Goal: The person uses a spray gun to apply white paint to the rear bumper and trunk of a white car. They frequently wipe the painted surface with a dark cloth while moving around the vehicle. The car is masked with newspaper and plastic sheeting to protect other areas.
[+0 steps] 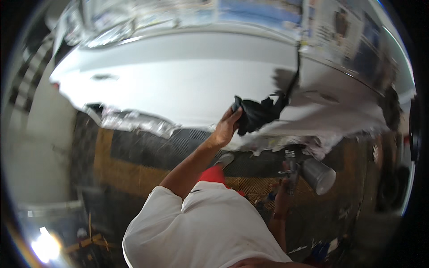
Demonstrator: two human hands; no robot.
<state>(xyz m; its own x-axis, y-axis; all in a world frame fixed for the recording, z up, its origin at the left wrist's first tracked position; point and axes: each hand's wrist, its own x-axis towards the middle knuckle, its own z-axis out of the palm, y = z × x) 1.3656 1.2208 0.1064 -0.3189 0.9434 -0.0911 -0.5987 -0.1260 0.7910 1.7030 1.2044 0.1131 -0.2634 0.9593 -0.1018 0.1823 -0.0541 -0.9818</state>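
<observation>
My left hand [225,127] is raised and grips a crumpled black cloth [257,114], which lies against the lower side of a white car body panel [178,76]. My right hand [282,196] hangs low at my side and holds a spray gun [292,172] with a metal cup [318,175] that tilts out to the right. The gun is apart from the panel. My white shirt fills the lower middle of the view.
Masking paper and plastic sheeting [134,120] hang along the car's lower edge. A dark gap [295,76] between two panels runs down beside the cloth. The floor [129,165] is dark with a yellow band. A bright lamp [44,245] glares at lower left.
</observation>
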